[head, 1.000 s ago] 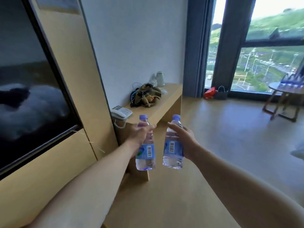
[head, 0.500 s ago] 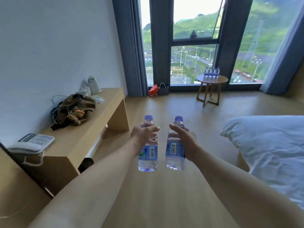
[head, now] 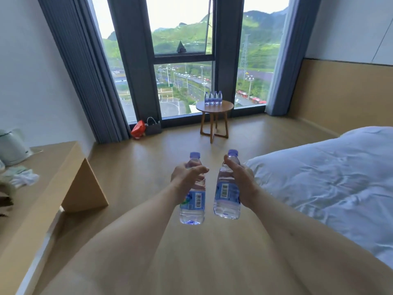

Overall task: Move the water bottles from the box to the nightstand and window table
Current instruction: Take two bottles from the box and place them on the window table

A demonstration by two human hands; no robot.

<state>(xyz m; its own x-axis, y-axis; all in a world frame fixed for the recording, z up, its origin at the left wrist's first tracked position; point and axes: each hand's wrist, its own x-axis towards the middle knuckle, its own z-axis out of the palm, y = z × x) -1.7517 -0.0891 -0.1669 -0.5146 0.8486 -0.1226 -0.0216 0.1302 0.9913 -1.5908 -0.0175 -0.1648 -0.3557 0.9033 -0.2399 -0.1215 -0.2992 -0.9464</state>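
My left hand (head: 187, 174) grips a clear water bottle (head: 193, 206) with a blue label and purple cap, held upright in front of me. My right hand (head: 241, 180) grips a second, matching water bottle (head: 225, 196) beside it, also upright. Both hang over the wooden floor. Far ahead, by the window, stands a small round wooden table (head: 214, 108) with several more bottles (head: 213, 98) in a row at its back edge. The box and the nightstand are out of view.
A bed with a white duvet (head: 329, 179) fills the right side. A wooden desk (head: 42, 188) runs along the left wall with a kettle (head: 11, 146) and cloths. A red bag (head: 138, 128) and a grey bag (head: 153, 127) sit on the floor under the window.
My view has swung right, away from the wall panel and desk, and now faces the window table head-on and nearer. Both hands keep the bottles in the same grip.
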